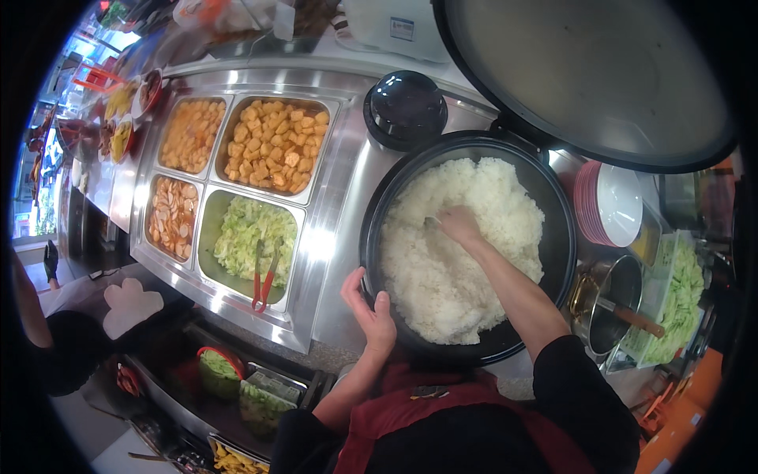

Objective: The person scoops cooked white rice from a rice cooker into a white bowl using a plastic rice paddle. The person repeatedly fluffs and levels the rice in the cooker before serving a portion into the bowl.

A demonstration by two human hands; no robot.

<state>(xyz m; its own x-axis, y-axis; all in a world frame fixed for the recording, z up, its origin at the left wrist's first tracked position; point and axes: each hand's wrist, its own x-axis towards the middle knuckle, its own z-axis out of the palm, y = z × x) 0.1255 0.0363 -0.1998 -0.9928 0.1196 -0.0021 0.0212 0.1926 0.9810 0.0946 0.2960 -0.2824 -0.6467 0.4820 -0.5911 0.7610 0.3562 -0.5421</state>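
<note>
A large round black rice cooker (565,237) stands before me, full of cooked white rice (497,183). My right hand (459,224) reaches over the middle of the rice, closed on a utensil whose small dark part (430,223) shows at the fingers; the rest of it is hidden, perhaps in the rice. At the cooker's left rim is my left hand (374,314), holding nothing, its fingers apart. Left of the cooker, a steel pan holds chopped cabbage (254,231) with red-handled tongs (264,290) lying in it.
The open cooker lid (592,77) rises at the upper right. Steel pans of fried cubes (272,145) and sliced food (172,216) sit left. Stacked bowls (616,204), a steel pot (607,305) and a lettuce basket (669,296) are right. Another person's arm (29,302) shows far left.
</note>
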